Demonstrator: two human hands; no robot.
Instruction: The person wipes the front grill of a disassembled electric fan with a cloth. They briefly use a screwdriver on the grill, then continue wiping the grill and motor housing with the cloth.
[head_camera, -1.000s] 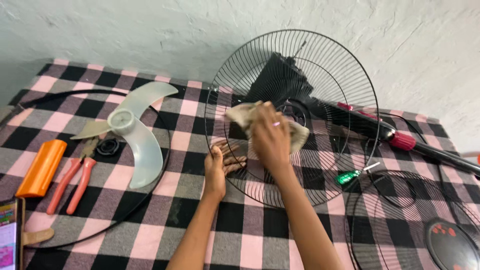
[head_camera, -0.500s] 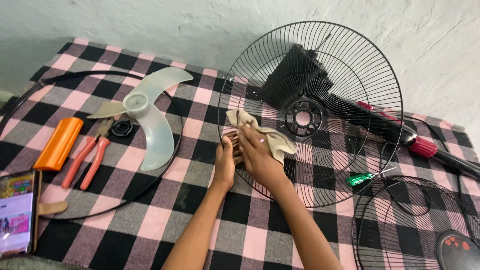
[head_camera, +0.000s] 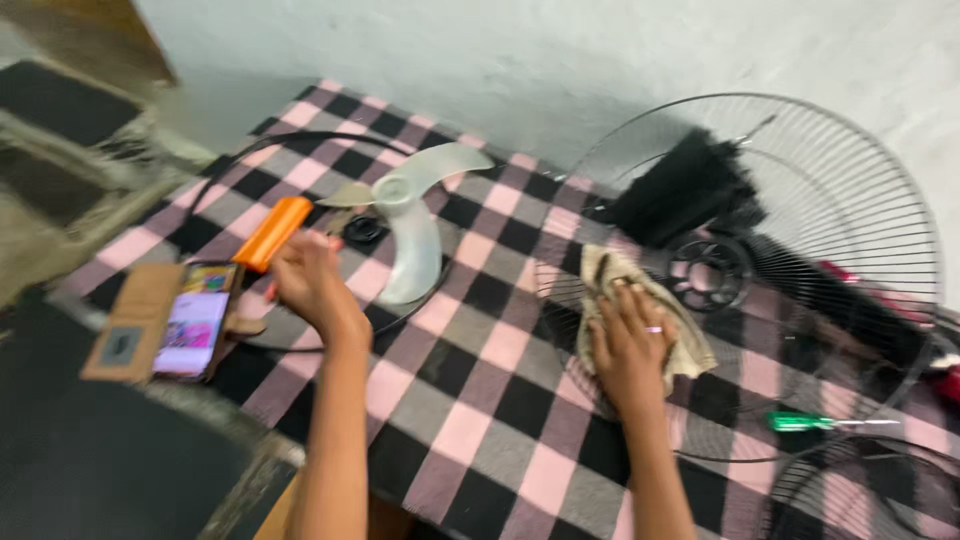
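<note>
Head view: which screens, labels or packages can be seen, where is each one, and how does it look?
Phone screen: near the cloth's left edge, just left of the left hand; a lit rectangle in pink and mixed colours, blurred.
Phone case: folded open to the left of the screen; flat, brown, with a small dark patch.
No packages or signs can be seen.

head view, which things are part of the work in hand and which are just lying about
In hand:
- right hand pressing a beige cloth on the black wire fan guard
- left hand by the orange plastic handle

Lying about:
- translucent white fan blade
- phone in brown case
- green-handled screwdriver
- pink-and-black checked cloth
</note>
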